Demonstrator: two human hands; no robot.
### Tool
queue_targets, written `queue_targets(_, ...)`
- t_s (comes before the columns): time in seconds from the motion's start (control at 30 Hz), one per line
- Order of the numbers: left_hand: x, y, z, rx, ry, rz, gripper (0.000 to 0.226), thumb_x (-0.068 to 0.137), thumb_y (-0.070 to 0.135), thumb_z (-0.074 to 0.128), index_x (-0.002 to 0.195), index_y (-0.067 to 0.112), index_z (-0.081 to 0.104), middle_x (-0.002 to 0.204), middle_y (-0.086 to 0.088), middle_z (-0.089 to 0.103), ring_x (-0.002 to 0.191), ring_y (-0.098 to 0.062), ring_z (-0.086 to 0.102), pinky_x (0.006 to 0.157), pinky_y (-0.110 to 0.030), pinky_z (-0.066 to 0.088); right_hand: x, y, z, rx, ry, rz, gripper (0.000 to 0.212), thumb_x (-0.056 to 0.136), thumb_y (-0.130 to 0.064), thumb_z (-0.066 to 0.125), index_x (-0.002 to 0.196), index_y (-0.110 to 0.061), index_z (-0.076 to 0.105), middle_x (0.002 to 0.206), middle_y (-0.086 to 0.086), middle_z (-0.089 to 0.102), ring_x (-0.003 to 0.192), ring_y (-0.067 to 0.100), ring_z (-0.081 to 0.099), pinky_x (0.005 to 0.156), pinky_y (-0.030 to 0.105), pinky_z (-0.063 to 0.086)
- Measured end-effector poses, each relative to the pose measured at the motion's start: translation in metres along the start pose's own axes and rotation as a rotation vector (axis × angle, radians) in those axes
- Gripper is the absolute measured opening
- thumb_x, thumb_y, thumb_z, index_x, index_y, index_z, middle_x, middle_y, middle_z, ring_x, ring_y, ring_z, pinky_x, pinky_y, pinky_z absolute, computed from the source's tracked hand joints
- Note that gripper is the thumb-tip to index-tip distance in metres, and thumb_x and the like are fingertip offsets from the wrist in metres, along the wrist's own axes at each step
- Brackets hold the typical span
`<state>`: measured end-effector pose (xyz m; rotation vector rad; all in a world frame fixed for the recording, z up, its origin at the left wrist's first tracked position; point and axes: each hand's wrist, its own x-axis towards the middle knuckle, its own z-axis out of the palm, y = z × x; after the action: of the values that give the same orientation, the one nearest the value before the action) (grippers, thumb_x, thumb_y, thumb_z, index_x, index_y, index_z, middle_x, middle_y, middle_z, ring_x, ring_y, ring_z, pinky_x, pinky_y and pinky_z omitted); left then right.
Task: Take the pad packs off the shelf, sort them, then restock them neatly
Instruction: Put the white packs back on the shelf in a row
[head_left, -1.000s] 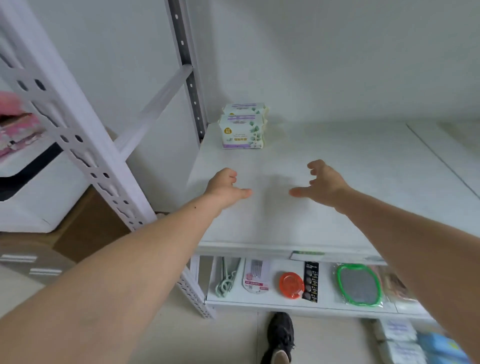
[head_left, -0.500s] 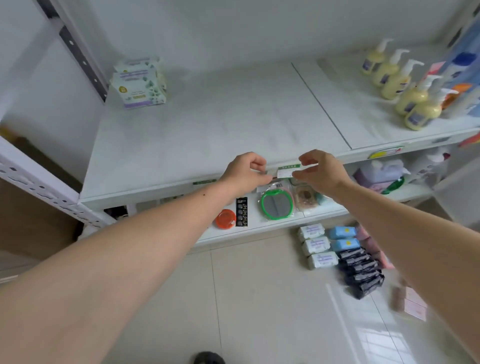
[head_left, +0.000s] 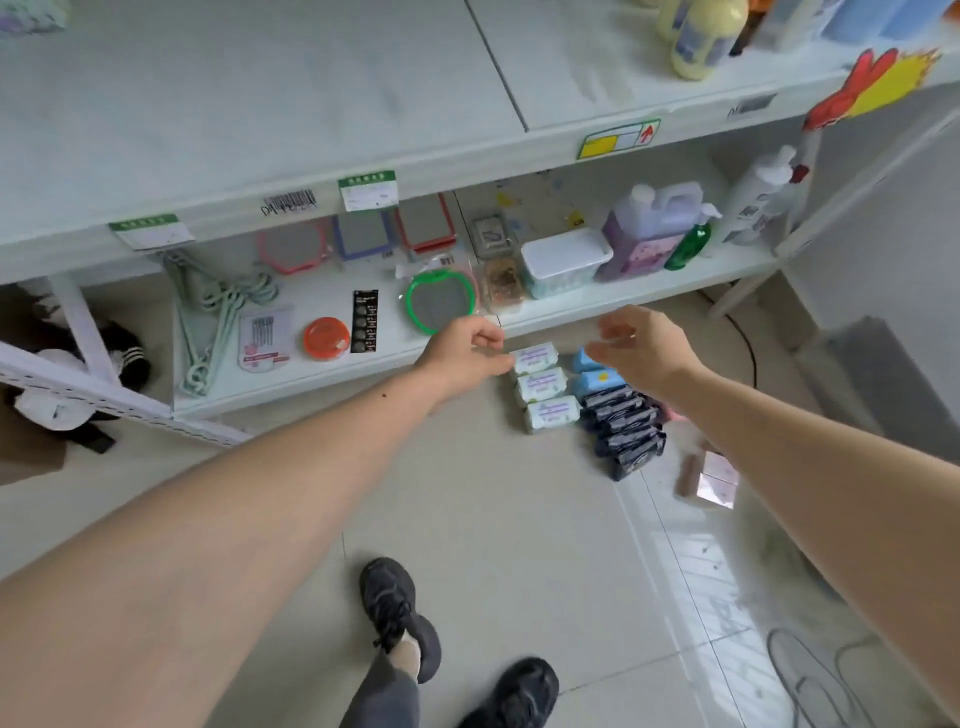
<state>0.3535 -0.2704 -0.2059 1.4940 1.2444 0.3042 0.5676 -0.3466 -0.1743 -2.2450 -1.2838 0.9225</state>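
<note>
Both hands reach down, empty: left hand (head_left: 467, 349) loosely curled, right hand (head_left: 641, 347) spread open. Sorted pad packs (head_left: 582, 397) lie on the floor (head_left: 519, 519) beneath them.

The scene was brightly and evenly lit with soft, cool light. A broad window-like glare lay on the glossy floor tiles (head_left: 727, 597) at the lower right of the frame, washing out the tile joints there. Shadows were faint, deepest under the upper shelf (head_left: 260, 130) and in the dark corner at the far left. Wide-angle distortion bowed the shelf edges and stretched the forearms at both lower corners. Slight motion blur softened the right hand (head_left: 641, 348) and labels throughout.
</note>
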Motion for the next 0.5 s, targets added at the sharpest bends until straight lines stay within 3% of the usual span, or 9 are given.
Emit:
queue_targets(0.23,0.051,-0.053,0.06,0.026,-0.037,-0.1,0.024,0.079,0.016,0.075,0.099,0.021,0.063,0.104,0.001,0.066,0.094,-0.012,0.06,0.08,-0.03,0.047,0.044,0.085,0.025,-0.068,-0.065,0.105,0.037,0.083,-0.029,0.069,0.117,-0.015,0.062,0.112,0.001,0.065,0.102,0.022,0.061,0.092,0.032,0.047)
queue_targets(0.37,0.088,-0.086,0.084,0.087,-0.066,-0.158,0.021,0.08,0.02,0.074,0.096,0.025,0.062,0.105,0.005,0.065,0.092,-0.013,0.062,0.074,-0.026,0.046,0.084,0.127,0.05,-0.085,-0.113,0.14,0.038,0.086,-0.031,0.065,0.118,-0.013,0.061,0.112,0.003,0.065,0.103,0.025,0.06,0.088,0.032,0.046)
queue_targets(0.5,0.129,-0.125,0.118,0.134,-0.076,-0.222,0.022,0.083,0.025,0.073,0.103,0.024,0.063,0.112,0.005,0.064,0.098,-0.015,0.063,0.075,-0.024,0.045,0.124,0.18,0.08,-0.149,-0.18,0.14,0.043,0.084,-0.032,0.069,0.122,-0.014,0.058,0.114,0.005,0.065,0.106,0.026,0.059,0.09,0.033,0.046)
